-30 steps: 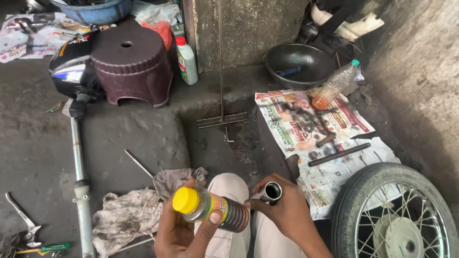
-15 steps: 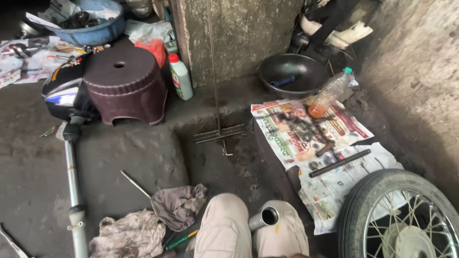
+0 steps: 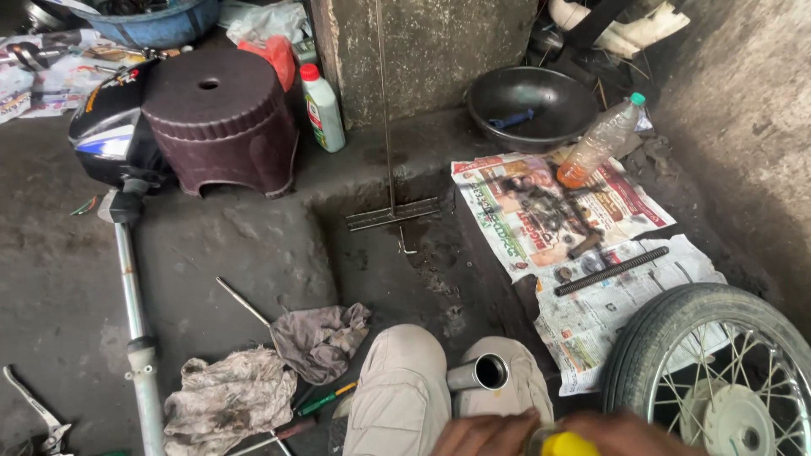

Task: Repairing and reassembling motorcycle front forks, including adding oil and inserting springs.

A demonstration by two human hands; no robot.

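Note:
Only the tops of my hands show at the bottom edge of the head view. My left hand (image 3: pixel 486 435) and my right hand (image 3: pixel 646 431) sit on either side of a can with a yellow cap (image 3: pixel 568 443), both touching it. The can's body is cut off by the frame. Just above them, a short metal tube (image 3: pixel 483 371) rests between my knees in beige trousers (image 3: pixel 397 388), its open end facing up. Neither hand touches the tube.
A spoked wheel (image 3: pixel 718 371) lies at the lower right, partly on newspaper (image 3: pixel 591 245) bearing small parts, a long spring (image 3: pixel 610 270) and a plastic bottle (image 3: pixel 601 139). Also around: a black bowl (image 3: pixel 532 105), a brown stool (image 3: pixel 221 118), a fork tube (image 3: pixel 135 338), rags (image 3: pixel 317 338) and a lever (image 3: pixel 34 409).
The view tilted up and then partly back down. My hands and the can dropped out of sight and now show only at the bottom edge. My right hand has let go of the tube.

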